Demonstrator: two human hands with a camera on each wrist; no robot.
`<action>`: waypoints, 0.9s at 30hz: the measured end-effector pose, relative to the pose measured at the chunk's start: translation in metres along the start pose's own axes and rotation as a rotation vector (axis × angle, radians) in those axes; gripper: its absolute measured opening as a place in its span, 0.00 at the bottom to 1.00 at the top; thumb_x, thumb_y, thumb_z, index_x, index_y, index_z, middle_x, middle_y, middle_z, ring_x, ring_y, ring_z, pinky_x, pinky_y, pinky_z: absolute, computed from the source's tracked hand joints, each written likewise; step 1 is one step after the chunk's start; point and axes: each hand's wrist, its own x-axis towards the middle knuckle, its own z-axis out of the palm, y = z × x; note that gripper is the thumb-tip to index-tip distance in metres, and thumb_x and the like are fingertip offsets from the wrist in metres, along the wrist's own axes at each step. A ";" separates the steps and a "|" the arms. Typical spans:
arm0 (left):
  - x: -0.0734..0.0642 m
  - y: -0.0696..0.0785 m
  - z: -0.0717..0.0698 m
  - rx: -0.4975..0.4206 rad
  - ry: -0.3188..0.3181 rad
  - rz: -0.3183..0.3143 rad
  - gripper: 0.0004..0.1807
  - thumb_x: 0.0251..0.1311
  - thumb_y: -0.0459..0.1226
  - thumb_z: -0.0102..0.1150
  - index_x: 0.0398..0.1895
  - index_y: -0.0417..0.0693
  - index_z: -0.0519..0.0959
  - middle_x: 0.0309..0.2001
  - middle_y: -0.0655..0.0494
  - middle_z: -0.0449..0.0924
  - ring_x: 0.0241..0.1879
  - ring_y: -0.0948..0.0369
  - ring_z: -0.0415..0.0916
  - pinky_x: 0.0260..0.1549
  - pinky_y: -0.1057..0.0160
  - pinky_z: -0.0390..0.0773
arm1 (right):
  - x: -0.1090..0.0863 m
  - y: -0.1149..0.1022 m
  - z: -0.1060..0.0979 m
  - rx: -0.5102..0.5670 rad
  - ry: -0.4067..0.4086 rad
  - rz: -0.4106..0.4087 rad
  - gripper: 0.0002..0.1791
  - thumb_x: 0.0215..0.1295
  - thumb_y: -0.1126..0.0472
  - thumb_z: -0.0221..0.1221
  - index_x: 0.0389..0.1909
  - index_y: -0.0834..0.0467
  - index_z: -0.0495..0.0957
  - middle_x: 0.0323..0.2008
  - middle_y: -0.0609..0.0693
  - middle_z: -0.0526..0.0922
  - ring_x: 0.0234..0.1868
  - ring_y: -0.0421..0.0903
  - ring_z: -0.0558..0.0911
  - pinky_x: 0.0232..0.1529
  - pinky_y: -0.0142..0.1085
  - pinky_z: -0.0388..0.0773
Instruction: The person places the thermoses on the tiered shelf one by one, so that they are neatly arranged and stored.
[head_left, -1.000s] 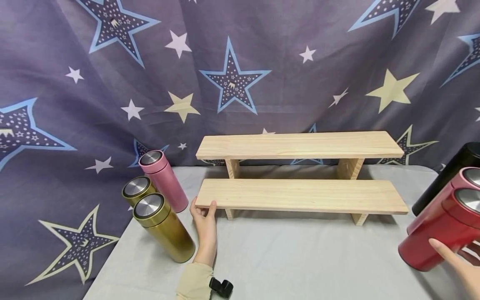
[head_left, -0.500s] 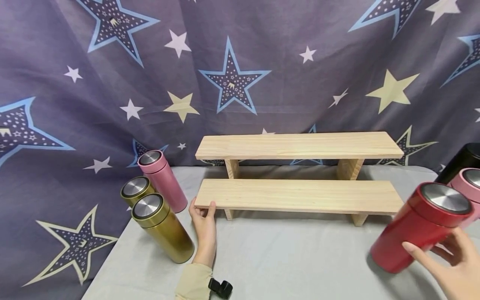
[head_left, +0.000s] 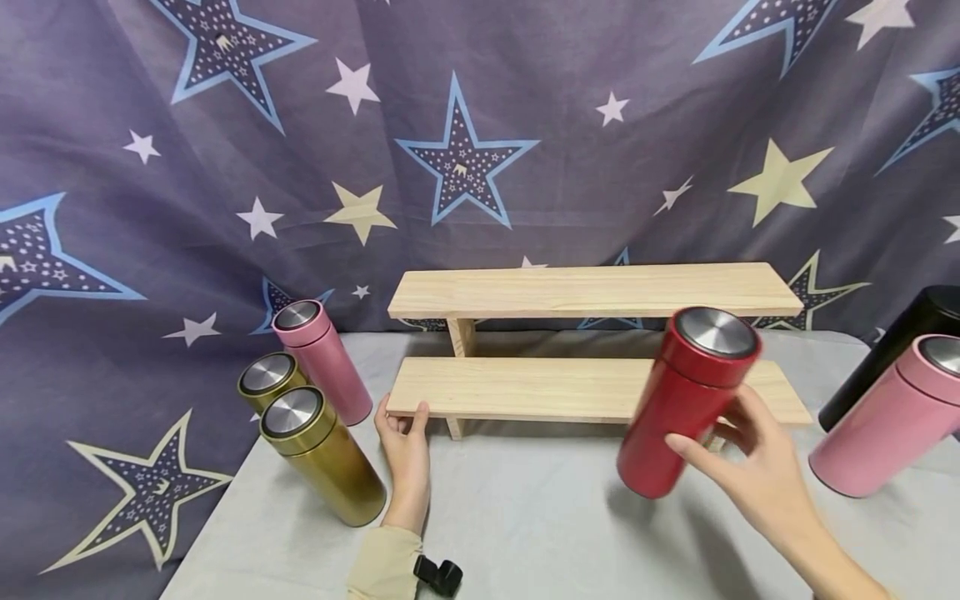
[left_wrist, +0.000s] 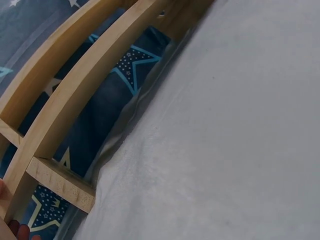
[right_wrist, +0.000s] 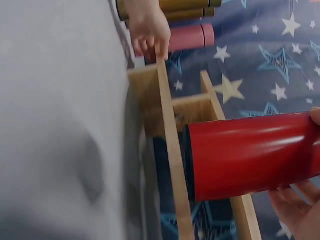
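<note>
My right hand grips a red thermos flask with a silver lid. The flask tilts slightly and hangs above the table, in front of the right part of a two-tier wooden shelf. In the right wrist view the dark base of the red flask overlaps the shelf's boards. My left hand pinches the left front corner of the lower board, thumb on top and fingers at the end. Only fingertips of that hand show at the lower left of the left wrist view, beside the shelf's wooden board.
Left of the shelf stand a pink flask and two gold flasks, the nearer gold flask close to my left forearm. At the right are a black flask and another pink flask. A starry curtain hangs behind the grey-covered table.
My right hand has carried the red flask leftward from beside the right-hand pink flask and lifted it off the table. The left hand keeps its hold on the shelf corner.
</note>
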 end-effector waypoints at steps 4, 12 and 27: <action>0.001 -0.001 0.001 0.009 0.006 0.008 0.36 0.69 0.29 0.54 0.75 0.38 0.49 0.67 0.36 0.65 0.63 0.48 0.63 0.63 0.58 0.63 | 0.016 -0.010 0.024 0.064 -0.042 -0.016 0.36 0.51 0.71 0.72 0.63 0.56 0.72 0.48 0.42 0.79 0.46 0.39 0.79 0.45 0.24 0.76; 0.000 0.001 0.001 0.014 0.010 0.003 0.36 0.69 0.29 0.55 0.75 0.39 0.49 0.67 0.36 0.65 0.63 0.49 0.63 0.62 0.58 0.63 | 0.048 -0.020 0.064 0.171 -0.089 -0.066 0.34 0.52 0.68 0.72 0.62 0.55 0.73 0.47 0.45 0.80 0.45 0.42 0.80 0.46 0.30 0.78; 0.001 0.001 0.001 0.005 0.003 0.007 0.37 0.68 0.29 0.55 0.75 0.39 0.49 0.67 0.36 0.65 0.63 0.48 0.63 0.64 0.56 0.62 | 0.091 -0.037 0.110 0.220 -0.132 -0.086 0.36 0.56 0.57 0.72 0.66 0.49 0.71 0.51 0.47 0.80 0.46 0.45 0.80 0.47 0.37 0.79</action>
